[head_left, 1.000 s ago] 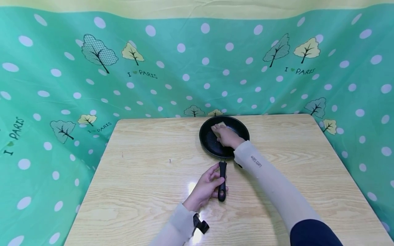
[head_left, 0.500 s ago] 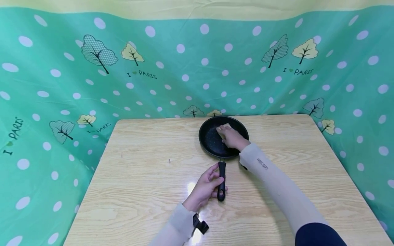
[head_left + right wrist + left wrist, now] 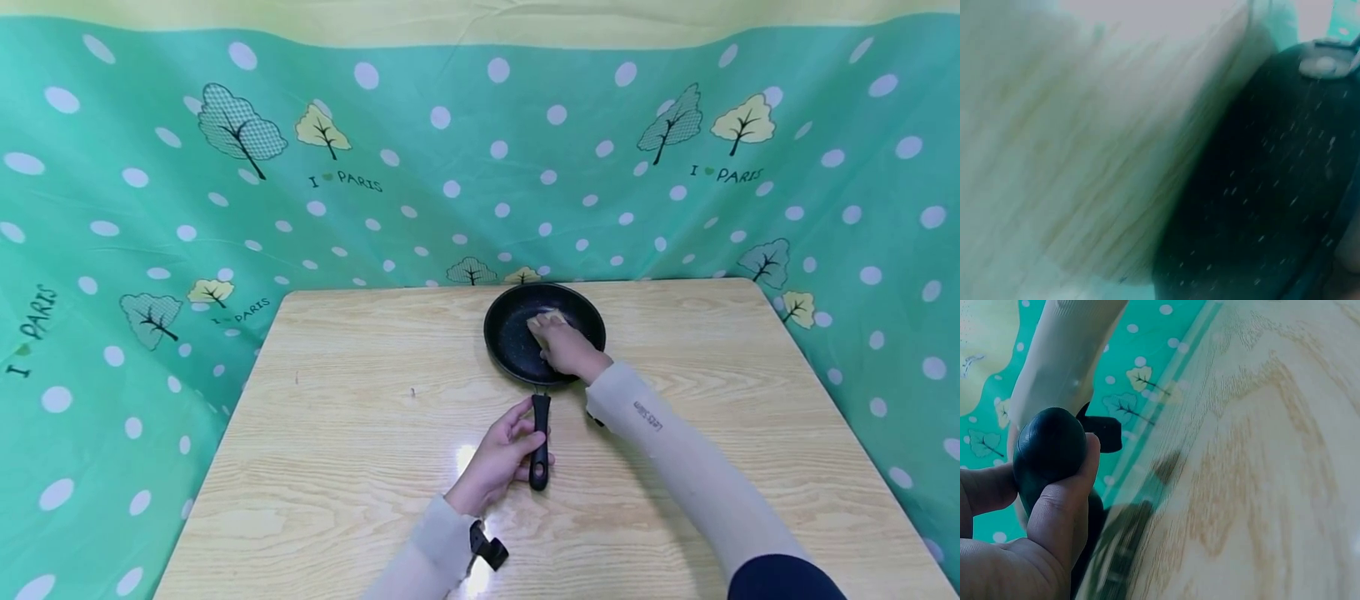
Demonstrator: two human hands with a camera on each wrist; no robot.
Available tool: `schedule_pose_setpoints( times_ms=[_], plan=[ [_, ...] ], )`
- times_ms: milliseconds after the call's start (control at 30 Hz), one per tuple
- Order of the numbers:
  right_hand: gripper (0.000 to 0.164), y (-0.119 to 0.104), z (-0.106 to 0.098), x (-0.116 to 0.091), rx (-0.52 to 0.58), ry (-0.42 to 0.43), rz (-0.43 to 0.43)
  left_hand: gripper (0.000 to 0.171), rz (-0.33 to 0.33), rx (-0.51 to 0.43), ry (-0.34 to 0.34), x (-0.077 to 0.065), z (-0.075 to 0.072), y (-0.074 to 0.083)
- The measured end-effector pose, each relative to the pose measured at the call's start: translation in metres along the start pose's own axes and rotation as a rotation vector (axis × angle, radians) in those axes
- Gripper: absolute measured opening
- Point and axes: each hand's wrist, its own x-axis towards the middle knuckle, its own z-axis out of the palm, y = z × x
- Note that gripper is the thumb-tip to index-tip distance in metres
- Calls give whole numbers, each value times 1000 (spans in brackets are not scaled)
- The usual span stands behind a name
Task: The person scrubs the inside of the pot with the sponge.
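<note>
In the head view a black frying pan [image 3: 512,337] with a speckled inside lies near the table's far edge, its handle [image 3: 540,417] toward me. My left hand [image 3: 495,462] grips that handle, thumb on top and fingers underneath; the left wrist view shows the rounded handle end [image 3: 1050,447] between thumb and finger. Inside the pan, my right hand [image 3: 564,343] holds a small beige sponge-like pad [image 3: 557,315] against the bottom, mostly hidden under the fingers. The right wrist view catches the pan's dark speckled inside [image 3: 1260,169] and only a sliver of hand at the right edge.
A light wood-grain table [image 3: 337,467] carries the pan. Behind it and at both sides hangs a green dotted cloth [image 3: 420,167] with tree prints. A black wrist strap [image 3: 489,547] sits at the left sleeve.
My right hand has moved with the beige pad from the pan's upper left part toward the right, then slightly nearer me. The left hand and the pan stay in place.
</note>
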Motion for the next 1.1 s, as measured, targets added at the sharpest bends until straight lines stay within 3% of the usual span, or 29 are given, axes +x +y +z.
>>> schedule_pose_setpoints(
  times_ms=[533,767,1100],
  plan=[
    [60,-26,9,-2,9,-4,-17,68,2,-5,-10,-1,0,3],
    [60,-35,11,4,-2,-15,-1,68,-12,-6,-7,-1,0,3],
    [60,-43,14,18,-25,5,-57,69,-9,-10,-31,0,-1,3]
  ],
)
